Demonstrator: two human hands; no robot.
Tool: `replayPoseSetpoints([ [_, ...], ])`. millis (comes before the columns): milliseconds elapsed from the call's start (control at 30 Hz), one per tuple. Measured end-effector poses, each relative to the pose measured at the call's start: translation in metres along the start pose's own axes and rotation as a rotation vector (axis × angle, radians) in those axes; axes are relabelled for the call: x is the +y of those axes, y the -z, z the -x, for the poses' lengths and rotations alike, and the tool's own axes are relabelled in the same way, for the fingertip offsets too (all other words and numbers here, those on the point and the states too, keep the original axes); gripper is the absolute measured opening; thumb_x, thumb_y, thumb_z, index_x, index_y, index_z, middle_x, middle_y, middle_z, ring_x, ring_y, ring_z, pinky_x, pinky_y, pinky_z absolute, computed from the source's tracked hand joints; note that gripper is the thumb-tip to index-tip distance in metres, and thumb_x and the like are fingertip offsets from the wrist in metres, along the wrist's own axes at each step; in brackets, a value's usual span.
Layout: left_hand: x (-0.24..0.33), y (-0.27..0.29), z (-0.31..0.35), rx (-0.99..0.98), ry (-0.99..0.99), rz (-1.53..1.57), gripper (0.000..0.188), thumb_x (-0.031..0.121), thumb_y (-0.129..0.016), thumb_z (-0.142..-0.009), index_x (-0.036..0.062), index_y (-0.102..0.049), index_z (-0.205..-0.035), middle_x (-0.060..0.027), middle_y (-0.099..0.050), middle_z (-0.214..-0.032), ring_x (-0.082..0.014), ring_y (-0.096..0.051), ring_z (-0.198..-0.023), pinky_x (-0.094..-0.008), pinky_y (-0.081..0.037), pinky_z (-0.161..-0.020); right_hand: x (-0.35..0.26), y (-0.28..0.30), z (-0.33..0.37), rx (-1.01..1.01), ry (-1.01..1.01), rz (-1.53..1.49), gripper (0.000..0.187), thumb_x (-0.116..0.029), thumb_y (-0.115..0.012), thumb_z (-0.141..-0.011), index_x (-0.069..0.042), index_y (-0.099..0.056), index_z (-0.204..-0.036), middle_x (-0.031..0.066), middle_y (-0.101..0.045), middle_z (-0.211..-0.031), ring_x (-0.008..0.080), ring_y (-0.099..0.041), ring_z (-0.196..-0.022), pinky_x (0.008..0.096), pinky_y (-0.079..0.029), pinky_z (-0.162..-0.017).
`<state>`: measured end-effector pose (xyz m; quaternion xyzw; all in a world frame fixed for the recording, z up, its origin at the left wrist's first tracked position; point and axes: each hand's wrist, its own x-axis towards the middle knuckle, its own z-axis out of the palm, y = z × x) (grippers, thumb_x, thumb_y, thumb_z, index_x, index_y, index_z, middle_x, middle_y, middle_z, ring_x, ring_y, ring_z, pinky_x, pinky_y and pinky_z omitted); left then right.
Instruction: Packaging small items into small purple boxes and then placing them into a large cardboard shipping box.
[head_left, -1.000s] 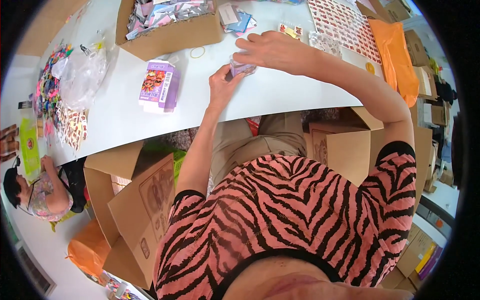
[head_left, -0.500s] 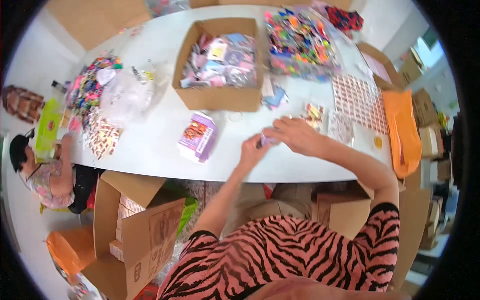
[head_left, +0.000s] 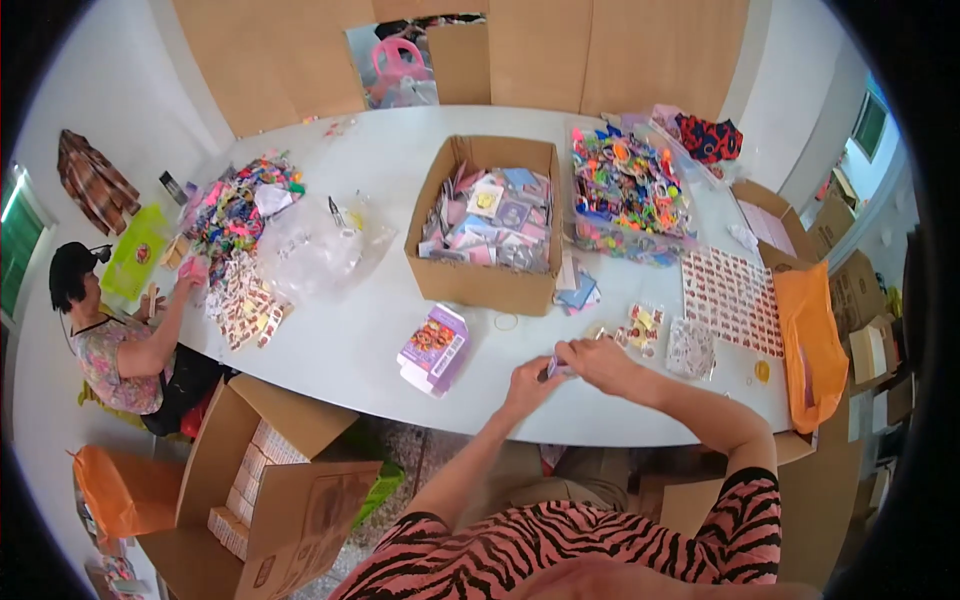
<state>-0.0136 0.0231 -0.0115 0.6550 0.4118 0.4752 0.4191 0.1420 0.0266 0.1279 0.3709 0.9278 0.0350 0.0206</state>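
Over the table's near side, my left hand [head_left: 528, 388] grips a small flat purple piece [head_left: 560, 368]. My right hand [head_left: 602, 364] is closed at the same piece, its fingers bent over the far end. The fingers hide most of it, so its exact kind does not show. A purple printed carton [head_left: 434, 350] lies on the table to the left of my hands. Just beyond my right hand are small clear packets with printed pieces [head_left: 645, 328] and a clear bag of small pieces [head_left: 690, 348].
An open cardboard box [head_left: 480, 285] of small packets stands mid-table. Right of it is a clear bin [head_left: 635, 245] of colourful trinkets; sticker sheets [head_left: 735, 300] and an orange bag [head_left: 812, 350] lie farther right. At left, a person [head_left: 120, 350] sits by a colourful heap [head_left: 240, 205].
The whole view has shifted, so the table sits lower and more of the far wall shows. Both my hands stay together on the small purple piece. The seated person's arm is raised more.
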Motion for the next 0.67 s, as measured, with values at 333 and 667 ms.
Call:
replayPoseSetpoints([
  [333,-0.003,0.001,0.009,-0.034,0.022,0.031,0.03,0.019,-0.074,-0.075,0.0042,-0.066,-0.1,-0.0121,-0.065,-0.079,-0.0171,-0.056,-0.06,-0.0311,-0.048,-0.06,-0.013,-0.026,0.023,0.279,0.024,-0.176,0.034,0.001,-0.057,-0.072,-0.003,-0.054,-0.106,0.0147,-0.062,-0.101,0.0293,-0.062,-0.094,0.0373,-0.052,-0.076],
  [667,-0.019,0.009,0.004,-0.109,0.093,-0.052,0.029,0.021,-0.072,-0.077,0.0041,-0.068,-0.1,-0.0113,-0.07,-0.086,-0.0171,-0.066,-0.077,-0.0316,-0.052,-0.072,0.077,0.024,0.088,0.45,-0.731,-0.387,0.035,-0.012,-0.066,-0.079,-0.012,-0.059,-0.114,0.0182,-0.06,-0.116,0.0282,-0.059,-0.109,0.0318,-0.044,-0.097],
])
